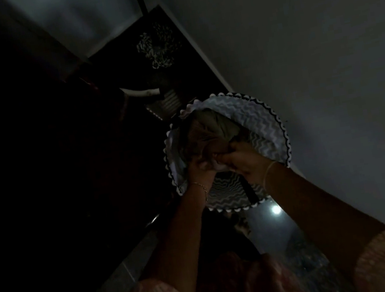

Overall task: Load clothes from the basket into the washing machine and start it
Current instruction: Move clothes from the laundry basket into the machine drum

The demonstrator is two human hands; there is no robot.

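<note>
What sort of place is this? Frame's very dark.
Likely a dim domestic corner, perhaps a laundry area. A zigzag-lined basket of clothes stands beside a plain wall on a glossy floor showing a light's reflection. No washing machine is discernible.

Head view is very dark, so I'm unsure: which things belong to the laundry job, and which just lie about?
Job: basket; clothes in it; left hand and right hand, both gripping them.
Lying about: patterned cloth beyond the basket; white curved piece.

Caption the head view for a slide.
Left hand and right hand grip clothes in the zigzag basket beside a wall, dimly lit.
</note>
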